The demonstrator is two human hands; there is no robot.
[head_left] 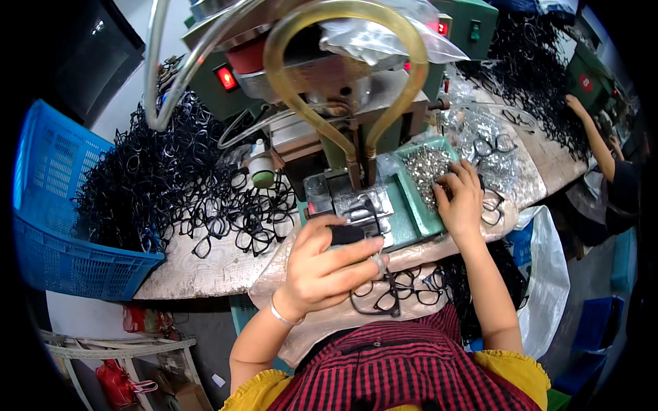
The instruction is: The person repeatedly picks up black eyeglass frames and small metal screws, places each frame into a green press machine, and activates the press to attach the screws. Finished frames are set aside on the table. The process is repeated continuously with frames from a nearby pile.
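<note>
My left hand [329, 270] is closed around a dark eyeglass frame [385, 301] in front of the bench machine. The frame's rims hang below my fingers, and a dark temple arm [374, 209] reaches up toward the metal work plate [343, 192]. A black pad [347, 235] lies at my fingers; whether I wear or hold it is unclear. My right hand [462, 204] rests at a green tray [430, 226] of small shiny metal parts [426, 168]. Its thumb and index finger bend together over the parts; anything between them is too small to make out.
A tangled heap of dark frames [157, 164] stands left, beside a blue plastic crate [82, 253]. More frames [418, 288] lie at the bench's near edge. A yellowish tube [274, 55] loops over the machine. At far right, a co-worker's arm [600, 140] reaches toward another heap.
</note>
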